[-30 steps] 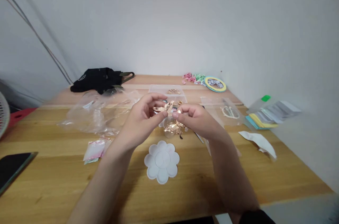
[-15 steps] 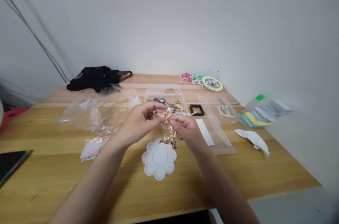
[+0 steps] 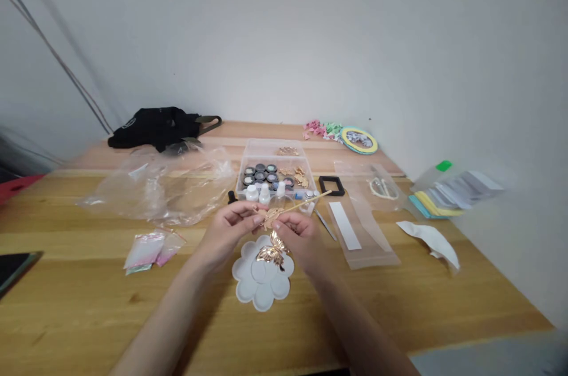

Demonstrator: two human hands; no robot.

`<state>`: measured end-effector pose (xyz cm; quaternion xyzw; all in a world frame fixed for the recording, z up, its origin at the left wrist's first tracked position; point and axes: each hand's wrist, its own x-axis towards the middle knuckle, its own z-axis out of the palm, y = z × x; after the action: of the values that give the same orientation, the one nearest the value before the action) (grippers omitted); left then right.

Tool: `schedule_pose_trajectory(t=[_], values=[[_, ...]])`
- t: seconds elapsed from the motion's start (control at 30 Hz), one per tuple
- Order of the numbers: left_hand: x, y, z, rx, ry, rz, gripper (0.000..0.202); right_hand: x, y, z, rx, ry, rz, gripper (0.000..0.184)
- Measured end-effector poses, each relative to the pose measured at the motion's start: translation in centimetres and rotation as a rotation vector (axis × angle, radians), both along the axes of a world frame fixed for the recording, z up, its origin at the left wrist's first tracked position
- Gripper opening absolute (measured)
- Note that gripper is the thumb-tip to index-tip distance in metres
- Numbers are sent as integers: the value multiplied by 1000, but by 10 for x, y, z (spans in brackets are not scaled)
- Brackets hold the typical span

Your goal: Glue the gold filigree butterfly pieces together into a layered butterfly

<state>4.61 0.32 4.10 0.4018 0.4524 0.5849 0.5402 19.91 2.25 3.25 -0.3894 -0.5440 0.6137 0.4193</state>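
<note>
My left hand [image 3: 231, 231] and my right hand [image 3: 299, 238] meet low over the table, fingers pinched. A gold metal butterfly [image 3: 271, 217] sits between them, gripped by my left fingers. A thin wooden stick [image 3: 310, 201] runs up and right from that butterfly, apparently pinched by my right fingers. Just below, a second gold butterfly [image 3: 271, 251] lies over a white flower-shaped palette [image 3: 246, 287]. I cannot tell whether it rests on the palette or hangs from the held piece.
Behind my hands stands a transparent box [image 3: 273, 172] of small round pots, dropper bottles and gold pieces. Tweezers [image 3: 326, 225], a zip bag [image 3: 361, 240] and a black square frame [image 3: 331, 185] lie right; a crumpled plastic bag [image 3: 160, 189] lies left.
My hands have moved lower and closer to me, uncovering the box. The lower butterfly now lies over the palette, and the view has tilted down slightly.
</note>
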Motion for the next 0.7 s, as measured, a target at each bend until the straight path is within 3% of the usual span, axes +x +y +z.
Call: schedule_pose_trajectory(t=[0.17,0.37,0.7], values=[[10,-4,-21,-120,-218,79,24,-2,0,-6,22,-4,37,23],[13,-7,-21,-157,-380,13,31,-2,-1,-11,28,34,31,25],[12,-10,-21,-143,-276,30,34,0,-5,-14,35,82,38,19]])
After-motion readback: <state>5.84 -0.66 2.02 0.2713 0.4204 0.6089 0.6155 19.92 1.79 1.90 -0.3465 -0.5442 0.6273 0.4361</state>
